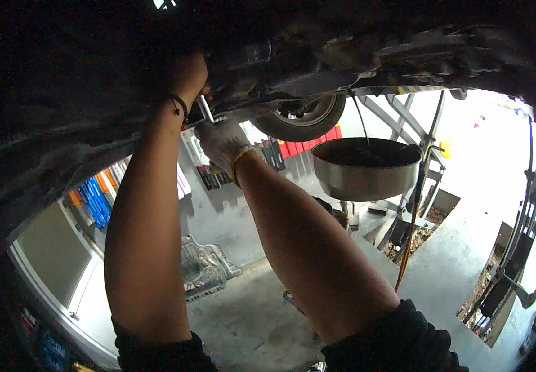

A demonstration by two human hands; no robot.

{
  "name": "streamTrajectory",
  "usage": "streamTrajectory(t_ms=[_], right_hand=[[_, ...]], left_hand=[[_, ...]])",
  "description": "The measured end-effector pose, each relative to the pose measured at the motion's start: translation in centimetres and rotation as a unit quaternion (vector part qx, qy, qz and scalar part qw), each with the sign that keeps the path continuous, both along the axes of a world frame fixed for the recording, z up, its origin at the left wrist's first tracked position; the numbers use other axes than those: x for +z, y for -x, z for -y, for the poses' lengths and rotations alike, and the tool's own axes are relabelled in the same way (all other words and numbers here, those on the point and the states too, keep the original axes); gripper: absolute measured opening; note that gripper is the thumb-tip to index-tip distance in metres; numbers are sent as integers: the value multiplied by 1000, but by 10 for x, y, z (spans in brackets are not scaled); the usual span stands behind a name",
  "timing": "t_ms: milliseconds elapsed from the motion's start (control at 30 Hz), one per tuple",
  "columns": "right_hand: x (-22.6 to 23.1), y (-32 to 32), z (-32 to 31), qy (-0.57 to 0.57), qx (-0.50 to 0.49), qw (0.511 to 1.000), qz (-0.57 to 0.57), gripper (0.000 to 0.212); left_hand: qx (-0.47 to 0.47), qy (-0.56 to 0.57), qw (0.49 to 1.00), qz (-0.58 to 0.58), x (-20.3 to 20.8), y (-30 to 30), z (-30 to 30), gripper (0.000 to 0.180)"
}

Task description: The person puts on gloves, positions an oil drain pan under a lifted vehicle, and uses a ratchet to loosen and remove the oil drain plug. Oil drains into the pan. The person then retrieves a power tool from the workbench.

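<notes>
2 sleeves (392, 344), R hand (223, 142) grip round 1 rod (205, 110), L grip (188, 74) unclear, 1 pan (364, 181) nr 1 tyre (311, 130).

The grey concrete floor (243, 322) spreads across the lower middle and right; a dirty moulded plastic panel (208, 268) rests on it, lower left of centre, and loose debris (424, 237) fills recesses at right.

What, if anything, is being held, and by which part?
A silver metal shaft: the gloved right hand appears closed around its lower end; whether the left hand also grips it can't be told.
</notes>
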State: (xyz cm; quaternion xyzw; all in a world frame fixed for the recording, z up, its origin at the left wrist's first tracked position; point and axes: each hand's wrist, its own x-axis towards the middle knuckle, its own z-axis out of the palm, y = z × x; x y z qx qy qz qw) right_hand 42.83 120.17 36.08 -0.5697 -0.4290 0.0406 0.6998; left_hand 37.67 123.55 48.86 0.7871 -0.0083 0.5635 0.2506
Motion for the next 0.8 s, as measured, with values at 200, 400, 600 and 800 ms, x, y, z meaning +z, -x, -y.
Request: streamTrajectory(t_ms=[200, 400, 600, 800], right_hand=[[5, 9, 9, 51, -37, 997, -32, 42], [6, 23, 20, 27, -39, 998, -32, 48], [-6, 16, 23, -59, 16, 998, 13, 51], [-9, -16, -20, -91, 55, 992, 71, 53]], left_hand=[[-65, 17, 990, -122, 14, 4, -5, 42], [-46, 23, 998, -24, 10, -9, -9, 49], [7, -28, 999, -16, 2, 0, -12, 50], [8, -85, 996, -27, 4, 0, -23, 49]])
